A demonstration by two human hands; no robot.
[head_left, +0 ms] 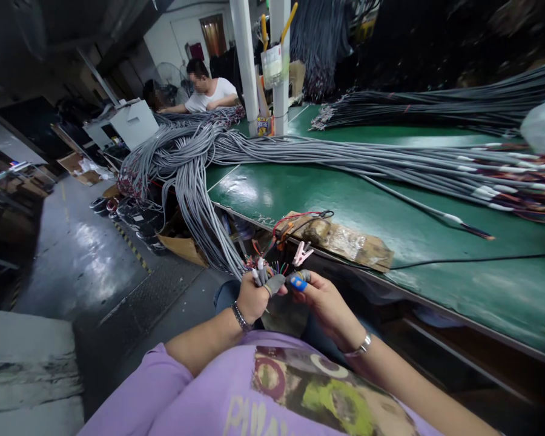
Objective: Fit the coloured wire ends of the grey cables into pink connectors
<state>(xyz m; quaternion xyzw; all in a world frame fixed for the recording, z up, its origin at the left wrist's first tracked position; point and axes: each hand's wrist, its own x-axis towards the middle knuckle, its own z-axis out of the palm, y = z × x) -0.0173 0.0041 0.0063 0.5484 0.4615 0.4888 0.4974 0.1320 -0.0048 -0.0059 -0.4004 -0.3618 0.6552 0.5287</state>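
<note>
My left hand (pixel 257 295) is closed around the ends of several grey cables (pixel 209 230), whose thin coloured wires (pixel 279 267) fan out above the thumb. Close beside it on the right, my right hand (pixel 315 289) is closed, thumb and forefinger pinched near the wires; what lies between them is too small to make out. Both hands wear finger covers, one of them blue. Just above the hands, a pink clip (pixel 302 254) sits at the table's edge, beside a cardboard piece wrapped in clear tape (pixel 345 239) with red and black leads.
Long grey cables (pixel 300 151) run across the green table (pixel 272 188). Black cables (pixel 436 103) lie behind them. White posts (pixel 280 79) rise at the back. A person in a white shirt (pixel 215 94) leans over cables at the far left end. Open cardboard box (pixel 181 248) below.
</note>
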